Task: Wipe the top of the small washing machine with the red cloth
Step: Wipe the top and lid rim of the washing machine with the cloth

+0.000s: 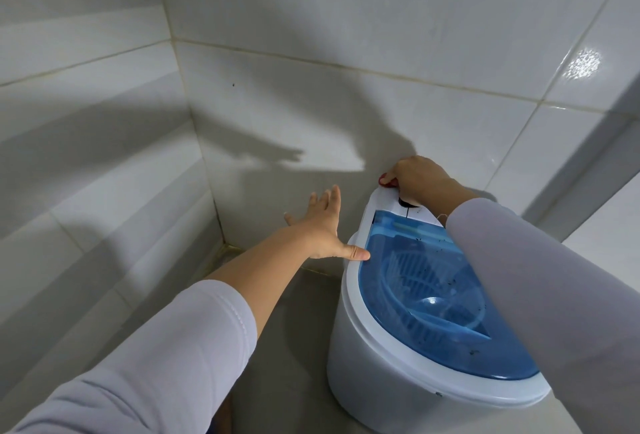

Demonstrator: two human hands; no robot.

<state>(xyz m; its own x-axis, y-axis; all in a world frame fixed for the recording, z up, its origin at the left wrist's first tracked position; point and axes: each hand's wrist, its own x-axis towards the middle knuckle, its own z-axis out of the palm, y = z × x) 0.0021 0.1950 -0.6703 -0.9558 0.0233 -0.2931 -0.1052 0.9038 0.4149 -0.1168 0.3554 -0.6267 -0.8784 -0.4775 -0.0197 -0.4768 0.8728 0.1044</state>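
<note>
right hand point(417, 175): gripping cloth point(387, 181) at washer point(367, 357) top's far edge | left hand point(323, 226): spread wide, thumb touching lid point(460, 323) rim

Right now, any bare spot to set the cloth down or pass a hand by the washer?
Free: grey floor between the left forearm and washing machine; the blue lid near end. Crowded: the white back panel, where the right hand presses the red cloth by the wall. Left hand hovers open beside the rim.
</note>
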